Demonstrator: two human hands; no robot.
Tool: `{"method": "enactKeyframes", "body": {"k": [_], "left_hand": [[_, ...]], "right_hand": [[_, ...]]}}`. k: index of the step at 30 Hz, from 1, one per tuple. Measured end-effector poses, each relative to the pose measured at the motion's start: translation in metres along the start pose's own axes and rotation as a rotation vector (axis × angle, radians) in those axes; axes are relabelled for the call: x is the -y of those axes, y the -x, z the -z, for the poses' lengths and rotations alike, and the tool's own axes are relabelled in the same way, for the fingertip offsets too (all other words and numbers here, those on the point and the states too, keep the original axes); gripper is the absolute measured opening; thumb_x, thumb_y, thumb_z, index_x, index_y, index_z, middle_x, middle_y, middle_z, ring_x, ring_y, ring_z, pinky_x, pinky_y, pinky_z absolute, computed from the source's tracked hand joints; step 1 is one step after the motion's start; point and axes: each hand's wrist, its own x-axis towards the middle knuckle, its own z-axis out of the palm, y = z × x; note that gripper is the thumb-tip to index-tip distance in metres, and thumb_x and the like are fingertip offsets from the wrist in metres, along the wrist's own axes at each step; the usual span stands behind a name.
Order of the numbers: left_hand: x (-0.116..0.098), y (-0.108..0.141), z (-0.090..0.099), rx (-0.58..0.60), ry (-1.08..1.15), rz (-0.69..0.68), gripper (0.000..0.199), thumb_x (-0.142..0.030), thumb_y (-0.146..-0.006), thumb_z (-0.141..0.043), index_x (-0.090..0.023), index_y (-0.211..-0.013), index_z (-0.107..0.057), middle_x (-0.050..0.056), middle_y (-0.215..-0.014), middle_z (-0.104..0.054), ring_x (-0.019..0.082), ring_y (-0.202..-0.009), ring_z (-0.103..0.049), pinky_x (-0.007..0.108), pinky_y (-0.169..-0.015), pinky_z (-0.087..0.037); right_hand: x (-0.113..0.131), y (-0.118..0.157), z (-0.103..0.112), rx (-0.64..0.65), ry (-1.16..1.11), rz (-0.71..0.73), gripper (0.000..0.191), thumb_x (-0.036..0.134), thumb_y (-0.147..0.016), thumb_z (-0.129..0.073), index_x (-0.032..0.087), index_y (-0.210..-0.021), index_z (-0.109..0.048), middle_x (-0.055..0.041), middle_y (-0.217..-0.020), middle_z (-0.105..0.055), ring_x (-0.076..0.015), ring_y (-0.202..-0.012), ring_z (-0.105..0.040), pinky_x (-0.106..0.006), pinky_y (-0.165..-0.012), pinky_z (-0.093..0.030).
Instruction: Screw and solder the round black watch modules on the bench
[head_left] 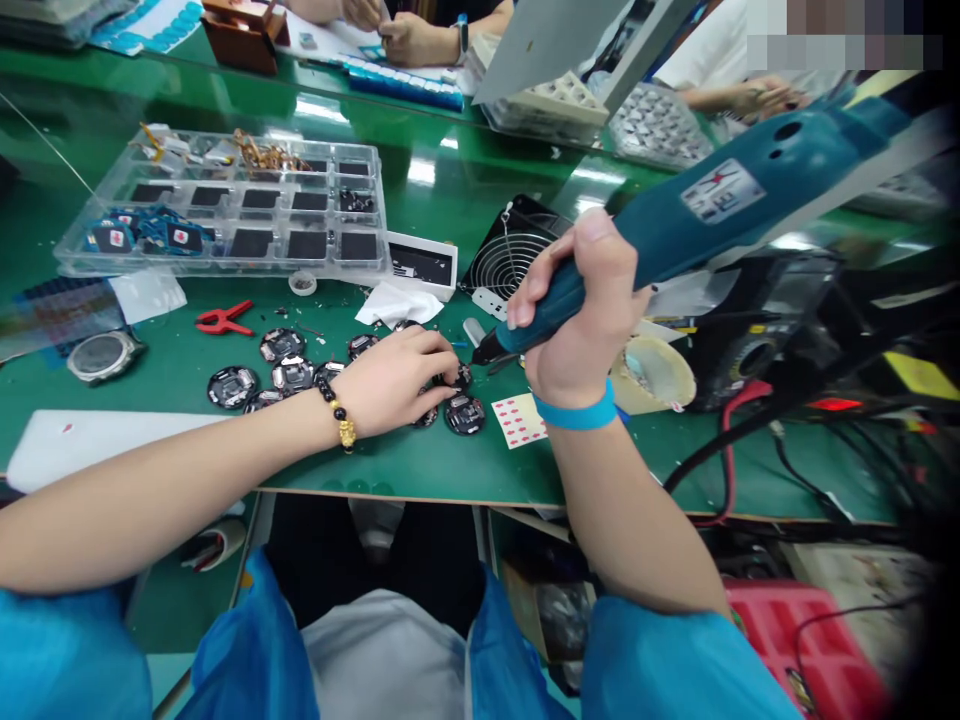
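My right hand (589, 310) is wrapped round a teal electric screwdriver (675, 210), which slants down to the left. Its dark tip lies close to a round black electronic module (459, 376) at the fingers of my left hand (394, 380). Thumb and fingers of that left hand are bent around this module, partly covering it. Another round module (465, 413) lies just in front, with several more, including one at the left (232, 386), spread under and beside my left wrist. Small components show on their faces.
A clear compartment tray (225, 265) with parts stands behind. Red clamp (225, 318), watch-like case (103, 356), white tissue (400, 303), black fan (517, 245) and arrow sticker sheet (519, 421) lie around. Cables (727, 440) run at right. Co-workers' hands (416, 40) show across the bench.
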Motion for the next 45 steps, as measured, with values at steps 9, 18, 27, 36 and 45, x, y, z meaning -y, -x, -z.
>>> {"method": "enactKeyframes", "body": {"k": [9,18,27,36,45], "left_hand": [[-0.001,-0.002,0.002,0.013,0.008,0.014,0.011,-0.026,-0.099,-0.062,-0.017,-0.101,-0.069,0.010,-0.118,-0.068,0.029,-0.112,-0.061,0.045,-0.102,-0.049],[0.000,-0.001,0.004,-0.005,0.011,-0.010,0.009,-0.026,-0.099,-0.062,-0.018,-0.099,-0.067,0.009,-0.115,-0.069,0.027,-0.112,-0.061,0.042,-0.100,-0.049],[-0.002,-0.002,0.005,-0.066,0.034,0.024,0.016,-0.032,-0.097,-0.067,-0.018,-0.104,-0.066,0.010,-0.113,-0.070,0.028,-0.110,-0.062,0.043,-0.100,-0.050],[-0.005,-0.002,0.011,-0.125,0.000,-0.002,0.013,-0.025,-0.097,-0.062,-0.019,-0.087,-0.068,0.006,-0.098,-0.073,0.024,-0.099,-0.064,0.041,-0.094,-0.051],[-0.003,-0.001,0.007,-0.015,0.034,-0.081,0.014,-0.025,-0.099,-0.058,-0.019,-0.091,-0.067,0.007,-0.100,-0.075,0.024,-0.101,-0.066,0.039,-0.094,-0.052]], "right_hand": [[-0.003,-0.005,0.003,0.198,-0.051,-0.085,0.048,0.049,-0.089,-0.073,0.025,-0.057,-0.047,0.0028,-0.049,-0.043,-0.0152,-0.038,-0.036,-0.034,-0.039,-0.028],[-0.001,-0.002,0.001,0.096,-0.054,-0.035,0.049,0.044,-0.091,-0.071,0.025,-0.053,-0.047,0.0022,-0.048,-0.042,-0.0158,-0.038,-0.037,-0.034,-0.039,-0.027],[0.021,-0.009,0.004,0.003,-0.283,-0.110,0.036,0.045,-0.084,-0.075,0.024,-0.066,-0.052,0.0045,-0.053,-0.042,-0.0123,-0.038,-0.035,-0.029,-0.037,-0.027],[0.014,-0.016,0.010,0.009,-0.270,-0.146,0.040,0.046,-0.082,-0.078,0.024,-0.065,-0.049,0.0038,-0.054,-0.043,-0.0124,-0.039,-0.038,-0.027,-0.037,-0.026],[0.010,-0.011,0.011,0.100,0.029,-0.205,0.051,0.067,-0.081,-0.074,0.027,-0.064,-0.048,0.0024,-0.054,-0.046,-0.0170,-0.042,-0.040,-0.034,-0.042,-0.033]]}}
